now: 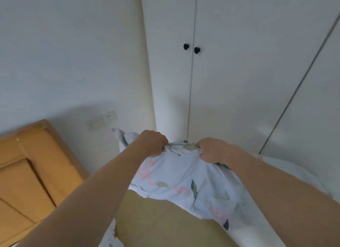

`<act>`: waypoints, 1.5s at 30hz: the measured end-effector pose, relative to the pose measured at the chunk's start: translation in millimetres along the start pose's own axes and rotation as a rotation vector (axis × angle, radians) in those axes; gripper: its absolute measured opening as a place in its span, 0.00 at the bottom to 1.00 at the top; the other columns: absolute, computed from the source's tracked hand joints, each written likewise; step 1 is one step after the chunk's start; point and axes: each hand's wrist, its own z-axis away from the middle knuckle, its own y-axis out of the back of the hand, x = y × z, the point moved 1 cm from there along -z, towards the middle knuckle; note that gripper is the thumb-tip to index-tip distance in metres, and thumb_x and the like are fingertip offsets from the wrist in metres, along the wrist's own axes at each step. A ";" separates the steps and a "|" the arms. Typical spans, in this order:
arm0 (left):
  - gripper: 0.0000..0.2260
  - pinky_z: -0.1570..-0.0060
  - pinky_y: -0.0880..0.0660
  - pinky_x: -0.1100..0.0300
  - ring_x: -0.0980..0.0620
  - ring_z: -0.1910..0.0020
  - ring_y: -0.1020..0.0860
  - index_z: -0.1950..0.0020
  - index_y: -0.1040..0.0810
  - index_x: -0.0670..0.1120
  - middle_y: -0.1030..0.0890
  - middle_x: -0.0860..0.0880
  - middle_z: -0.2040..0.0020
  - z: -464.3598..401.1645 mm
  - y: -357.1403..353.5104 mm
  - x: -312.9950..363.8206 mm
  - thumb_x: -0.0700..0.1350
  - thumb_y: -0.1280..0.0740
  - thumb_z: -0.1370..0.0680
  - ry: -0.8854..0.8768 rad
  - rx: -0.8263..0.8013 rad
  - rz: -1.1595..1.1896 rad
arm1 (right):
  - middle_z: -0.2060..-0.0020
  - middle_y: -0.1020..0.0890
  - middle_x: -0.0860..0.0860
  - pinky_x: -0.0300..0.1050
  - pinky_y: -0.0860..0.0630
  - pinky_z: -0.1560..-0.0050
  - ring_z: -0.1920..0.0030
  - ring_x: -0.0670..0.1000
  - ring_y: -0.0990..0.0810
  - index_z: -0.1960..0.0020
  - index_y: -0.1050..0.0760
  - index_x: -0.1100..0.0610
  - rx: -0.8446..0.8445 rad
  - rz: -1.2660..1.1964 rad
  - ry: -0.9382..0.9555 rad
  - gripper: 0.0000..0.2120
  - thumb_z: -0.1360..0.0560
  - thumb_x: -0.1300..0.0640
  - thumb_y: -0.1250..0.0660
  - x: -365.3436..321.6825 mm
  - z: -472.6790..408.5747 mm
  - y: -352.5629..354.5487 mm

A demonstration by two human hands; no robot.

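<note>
Gripping floral cloth [184, 175] edge: left hand [153, 142], right hand [213, 150] fisted, arms outstretched.

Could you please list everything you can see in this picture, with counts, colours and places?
floral cloth: one, white with pink flowers and green leaves, centre, its top edge held up, its lower part lying over the tan surface
tan surface: one, tan, bottom centre; mattress or cushion, cannot tell
wooden panel: one, orange-brown, lower left
switch plate: one, white, on the wall right of the panel
wardrobe: one, white, behind the cloth
knobs: two, dark, either side of a door seam
left hand: grips the cloth's top edge
right hand: grips the same edge
</note>
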 end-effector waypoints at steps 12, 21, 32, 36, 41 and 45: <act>0.10 0.65 0.32 0.57 0.46 0.56 0.21 0.55 0.22 0.50 0.23 0.52 0.62 180.2 -66.2 -193.3 0.40 0.42 0.26 0.607 -0.104 0.142 | 0.58 0.21 0.53 0.44 0.28 0.63 0.62 0.55 0.22 0.51 0.29 0.56 0.147 0.156 0.579 0.06 0.28 0.61 0.41 -244.5 -159.1 -11.1; 0.11 0.62 0.23 0.54 0.49 0.61 0.22 0.56 0.21 0.50 0.20 0.52 0.63 333.8 -108.6 -198.6 0.39 0.41 0.28 1.090 -0.228 0.261 | 0.52 0.19 0.53 0.47 0.25 0.55 0.53 0.56 0.20 0.46 0.27 0.54 0.097 0.092 1.088 0.10 0.25 0.60 0.41 -394.9 -171.1 -70.0; 0.10 0.65 0.34 0.60 0.52 0.66 0.29 0.59 0.23 0.50 0.30 0.56 0.70 517.6 -205.6 -186.1 0.37 0.41 0.27 1.208 -0.404 0.370 | 0.56 0.20 0.52 0.44 0.33 0.64 0.56 0.54 0.21 0.54 0.28 0.53 -0.199 0.271 1.188 0.08 0.25 0.62 0.44 -525.2 -142.0 -220.9; 0.09 0.61 0.29 0.59 0.50 0.61 0.25 0.55 0.22 0.49 0.20 0.52 0.59 562.9 -269.1 -210.1 0.39 0.41 0.24 1.240 -0.525 0.409 | 0.52 0.19 0.53 0.45 0.29 0.59 0.52 0.55 0.20 0.50 0.27 0.55 -0.258 0.337 1.189 0.09 0.22 0.60 0.46 -577.5 -145.8 -281.3; 0.10 0.59 0.33 0.58 0.51 0.58 0.26 0.50 0.24 0.51 0.22 0.51 0.54 598.3 -345.4 -257.2 0.41 0.44 0.20 1.260 -0.670 0.490 | 0.54 0.19 0.54 0.43 0.34 0.64 0.55 0.57 0.20 0.49 0.27 0.56 -0.216 0.348 1.210 0.09 0.21 0.57 0.45 -628.7 -171.4 -327.5; 0.11 0.55 0.27 0.52 0.50 0.58 0.27 0.53 0.29 0.54 0.25 0.52 0.57 603.3 -377.9 -314.1 0.41 0.47 0.20 1.286 -0.699 0.439 | 0.56 0.19 0.52 0.45 0.26 0.62 0.56 0.54 0.19 0.52 0.27 0.54 -0.210 0.339 1.226 0.12 0.18 0.52 0.47 -665.2 -189.9 -321.3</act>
